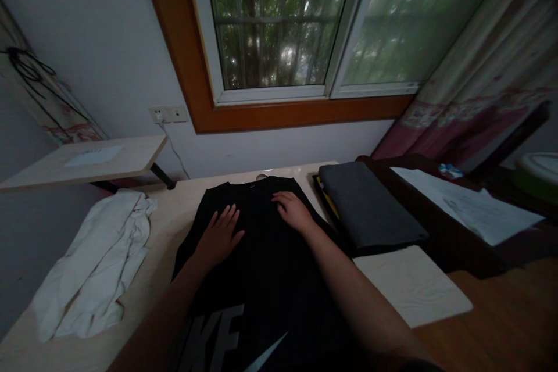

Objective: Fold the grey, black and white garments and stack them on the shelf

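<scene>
A black T-shirt with large grey lettering and a pale swoosh lies spread on the light wooden table, its collar toward the window. My left hand rests flat on the shirt's upper left, fingers spread. On the upper right, near the collar, my right hand lies palm down with its fingers stretched out and slightly bent. Neither hand grips the cloth. My forearms cover parts of the shirt's sides, and its lower end runs out of view.
White crumpled cloth lies at the left, beside a raised shelf. To the right are folded dark grey clothing and a pale board-like corner. Farther right, a paper sheet sits on a dark surface. A white cable hangs from the wall socket.
</scene>
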A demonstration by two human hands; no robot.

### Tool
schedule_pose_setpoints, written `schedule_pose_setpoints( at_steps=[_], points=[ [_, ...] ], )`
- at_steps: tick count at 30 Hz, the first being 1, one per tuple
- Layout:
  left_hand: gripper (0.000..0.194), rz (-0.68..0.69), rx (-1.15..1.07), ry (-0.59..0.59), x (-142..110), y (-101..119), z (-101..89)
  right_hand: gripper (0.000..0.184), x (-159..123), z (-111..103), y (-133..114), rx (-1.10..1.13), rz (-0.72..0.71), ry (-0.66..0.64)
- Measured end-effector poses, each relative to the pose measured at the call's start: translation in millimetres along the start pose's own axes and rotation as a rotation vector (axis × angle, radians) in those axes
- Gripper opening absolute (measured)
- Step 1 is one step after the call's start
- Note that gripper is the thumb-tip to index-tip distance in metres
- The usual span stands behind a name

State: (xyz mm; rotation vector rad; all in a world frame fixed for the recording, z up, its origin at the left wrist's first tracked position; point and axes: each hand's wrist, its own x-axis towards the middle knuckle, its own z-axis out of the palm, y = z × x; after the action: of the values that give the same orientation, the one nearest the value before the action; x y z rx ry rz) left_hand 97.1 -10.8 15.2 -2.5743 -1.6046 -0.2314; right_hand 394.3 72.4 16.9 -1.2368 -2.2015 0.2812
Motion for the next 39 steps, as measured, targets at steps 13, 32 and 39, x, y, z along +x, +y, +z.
schedule_pose_setpoints(
  at_steps=[13, 32, 39],
  points=[
    [0.063, 0.001, -0.016, 0.010, -1.2, -1.6, 1.7, 0.035, 0.1, -0.7, -3.5, -0.004, 0.004, 0.004],
    [0.062, -0.044, -0.044, 0.080, -5.1, -1.7, 1.9, 0.037, 0.0, 2.5, -1.5, 0.001, -0.013, 0.015],
    [0.057, -0.053, -0.034, 0.083, -5.2, -2.9, 5.2, 0.036, -0.3, 4.8, 1.0, -0.005, -0.018, 0.018]
  ],
)
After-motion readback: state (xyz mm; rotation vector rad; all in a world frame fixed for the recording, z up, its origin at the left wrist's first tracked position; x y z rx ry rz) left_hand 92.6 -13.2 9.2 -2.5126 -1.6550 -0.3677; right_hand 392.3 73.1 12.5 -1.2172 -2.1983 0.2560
